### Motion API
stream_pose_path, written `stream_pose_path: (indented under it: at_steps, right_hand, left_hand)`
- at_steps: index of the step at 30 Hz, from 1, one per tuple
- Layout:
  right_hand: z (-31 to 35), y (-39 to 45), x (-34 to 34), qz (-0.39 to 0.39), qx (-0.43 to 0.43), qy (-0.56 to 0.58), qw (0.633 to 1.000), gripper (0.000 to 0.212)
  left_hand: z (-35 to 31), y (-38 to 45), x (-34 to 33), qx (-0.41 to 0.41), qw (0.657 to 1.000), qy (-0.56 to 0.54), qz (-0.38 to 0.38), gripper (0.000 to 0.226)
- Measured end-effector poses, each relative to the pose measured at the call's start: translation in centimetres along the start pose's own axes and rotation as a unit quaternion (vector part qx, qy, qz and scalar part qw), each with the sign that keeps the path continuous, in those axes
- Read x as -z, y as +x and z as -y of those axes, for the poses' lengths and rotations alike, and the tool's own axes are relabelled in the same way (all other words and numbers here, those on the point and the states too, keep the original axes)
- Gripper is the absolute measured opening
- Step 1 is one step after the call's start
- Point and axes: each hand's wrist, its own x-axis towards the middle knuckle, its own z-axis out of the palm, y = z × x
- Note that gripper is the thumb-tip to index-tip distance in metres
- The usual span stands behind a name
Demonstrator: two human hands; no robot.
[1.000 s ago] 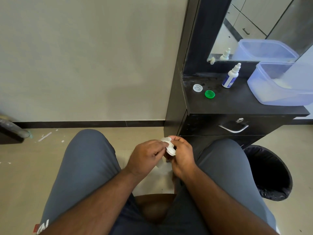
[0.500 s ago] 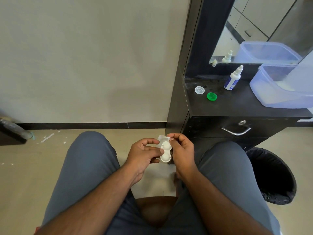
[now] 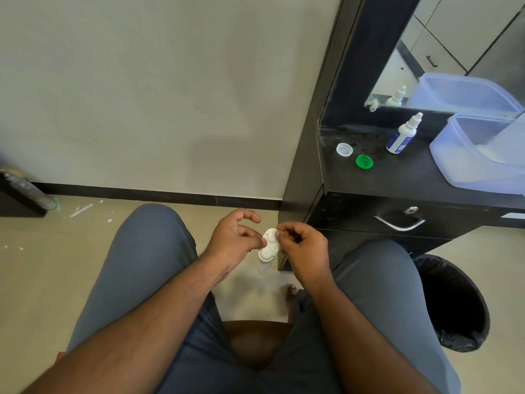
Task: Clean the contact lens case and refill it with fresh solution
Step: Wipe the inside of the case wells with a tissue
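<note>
Two wells of the small white plastic lens case now face up btwn your knees; 1 s ago they were hidden. Left hand pinches its edge, right hand pinches the top rim. Wiping looks done; refill next, probably.

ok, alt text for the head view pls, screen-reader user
A seated person holds a white contact lens case between both hands, left hand and right hand, above their knees. On the black dresser top to the right lie a white cap and a green cap, with a solution bottle and a clear plastic tub; a black bin stands below.
</note>
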Motion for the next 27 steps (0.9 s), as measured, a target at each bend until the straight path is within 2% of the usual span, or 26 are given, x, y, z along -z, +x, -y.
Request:
stream_pose_path:
  at_steps: [5,9,11,15,17,21,25,27]
  right_hand:
    - [-0.1,0.0,-0.2,0.005,0.04,-0.036,0.999,0.013]
    - [-0.1,0.1,-0.5,0.059,0.116,-0.141,0.981,0.012]
    - [-0.3,0.3,-0.4,0.059,0.093,-0.123,0.986,0.011]
    - [-0.5,0.6,-0.4,0.033,-0.017,-0.019,0.999,0.014]
    - [-0.4,0.6,-0.4,0.059,0.002,-0.039,0.997,0.013]
    - [-0.5,0.5,-0.5,0.084,0.1,-0.139,0.982,0.012]
    - [-0.5,0.8,-0.3,0.036,0.059,-0.132,0.989,0.011]
    - [-0.3,0.6,-0.1,0.044,0.081,-0.141,0.986,0.011]
  left_hand:
    - [0.3,0.0,-0.1,-0.025,1.0,0.013,0.007,0.04]
    - [0.8,-0.2,-0.5,-0.044,0.998,0.054,0.004,0.038]
    - [0.9,-0.2,-0.5,-0.052,0.997,0.061,-0.006,0.036]
    - [1.0,0.0,-0.2,-0.07,0.993,0.098,-0.013,0.034]
    - [1.0,-0.1,-0.2,-0.081,0.989,0.124,-0.011,0.034]
    - [1.1,-0.2,-0.4,-0.108,0.981,0.161,-0.007,0.033]
    - [1.0,0.1,-0.4,-0.11,0.981,0.162,-0.01,0.033]
    - [1.0,0.2,-0.2,-0.111,0.981,0.161,-0.011,0.034]
